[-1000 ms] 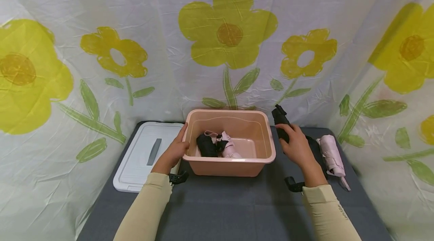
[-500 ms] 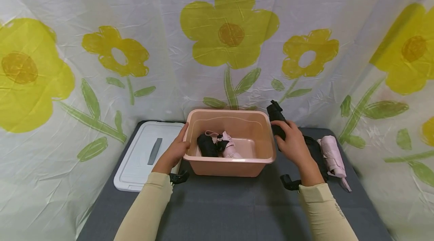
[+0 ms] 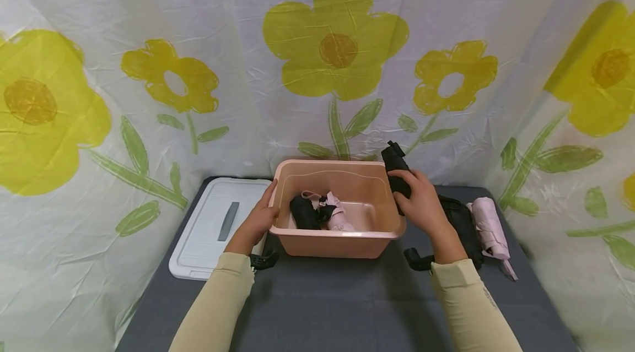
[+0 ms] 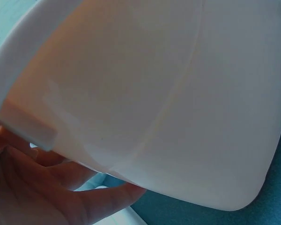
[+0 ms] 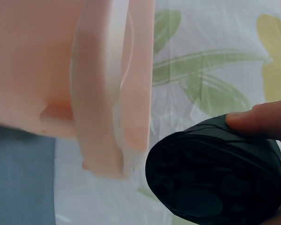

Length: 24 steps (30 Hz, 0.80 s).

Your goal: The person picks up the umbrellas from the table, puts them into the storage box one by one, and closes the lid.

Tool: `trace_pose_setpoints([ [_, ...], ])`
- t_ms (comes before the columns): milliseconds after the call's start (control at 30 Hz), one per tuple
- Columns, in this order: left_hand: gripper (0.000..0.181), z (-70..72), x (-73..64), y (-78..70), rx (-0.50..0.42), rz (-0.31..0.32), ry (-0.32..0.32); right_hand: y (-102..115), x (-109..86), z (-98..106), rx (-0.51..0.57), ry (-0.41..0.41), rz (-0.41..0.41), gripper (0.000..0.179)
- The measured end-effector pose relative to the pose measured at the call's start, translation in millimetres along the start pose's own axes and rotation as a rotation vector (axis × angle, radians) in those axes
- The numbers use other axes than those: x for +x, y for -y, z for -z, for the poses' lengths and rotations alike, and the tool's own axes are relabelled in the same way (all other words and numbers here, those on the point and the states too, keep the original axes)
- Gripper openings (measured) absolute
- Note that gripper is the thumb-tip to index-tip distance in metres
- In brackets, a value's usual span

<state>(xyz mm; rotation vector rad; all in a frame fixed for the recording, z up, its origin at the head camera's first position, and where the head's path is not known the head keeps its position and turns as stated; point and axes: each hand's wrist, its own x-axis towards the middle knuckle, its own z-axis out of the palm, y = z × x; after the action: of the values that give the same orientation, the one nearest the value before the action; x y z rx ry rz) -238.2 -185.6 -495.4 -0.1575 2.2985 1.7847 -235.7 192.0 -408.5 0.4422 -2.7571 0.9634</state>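
Note:
My right hand [image 3: 421, 200] grips a black folded umbrella [image 3: 395, 162], raised at the right rim of a peach plastic bin [image 3: 327, 244]. In the right wrist view the end of this umbrella [image 5: 201, 183] faces the camera, with fingers and thumb on both sides of it. The left hand [image 3: 256, 224] holds the bin's left side; the left wrist view shows its fingers [image 4: 107, 199] under the rim, against the outer wall. Inside the bin lie a black folded umbrella [image 3: 304, 213] and a pink one [image 3: 337, 217], side by side on the left half of the floor.
A white lid [image 3: 205, 247] with a grey handle lies left of the bin. To the right, a black item [image 3: 461, 228] lies beside a rolled pink umbrella [image 3: 488, 225] on the dark grey table [image 3: 337, 302]. A flowered curtain [image 3: 238, 65] hangs behind.
My right hand has moved left and slightly up with the black umbrella, from beside the bin to its right rim. The left hand and the bin have stayed in place.

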Motion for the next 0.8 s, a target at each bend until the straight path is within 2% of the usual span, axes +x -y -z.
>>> trace_pose_setpoints([
  [400,0.08,-0.6,1.0,1.7,0.016,-0.01,-0.023,12.5,13.0,-5.4,0.04,0.101,-0.023,0.044],
  [800,0.069,-3.0,-0.8,-1.5,0.016,-0.003,-0.036,17.9,23.6,-10.5,0.014,0.175,-0.01,0.045],
])
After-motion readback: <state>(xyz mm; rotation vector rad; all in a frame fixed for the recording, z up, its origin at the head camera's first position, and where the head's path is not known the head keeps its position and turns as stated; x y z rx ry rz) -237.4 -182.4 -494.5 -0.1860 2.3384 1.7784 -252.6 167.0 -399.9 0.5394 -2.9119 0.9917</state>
